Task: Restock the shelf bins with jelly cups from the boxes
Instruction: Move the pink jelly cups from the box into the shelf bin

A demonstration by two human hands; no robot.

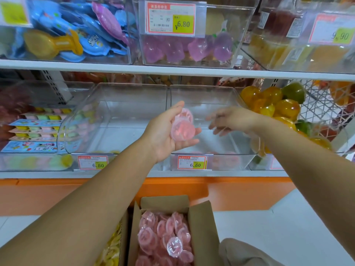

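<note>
My left hand [165, 131] is palm-up in front of the shelf and cradles a couple of pink jelly cups [182, 124]. My right hand [228, 120] hovers, blurred, over the right clear bin [207, 95] with its fingers spread and nothing in them. A few pink cups [224, 159] lie low at that bin's front. The left clear bin [123, 93] beside it shows a few yellow cups at its front. On the floor below, an open cardboard box [201, 223] is full of pink jelly cups [165, 235].
A second box with yellow cups [112, 248] stands left of the pink one. A wire basket [318, 104] with orange and green jellies hangs at right. Upper-shelf bins hold purple jellies [182, 48] and blue packets [76, 31]. An orange base panel [240, 194] runs under the shelf.
</note>
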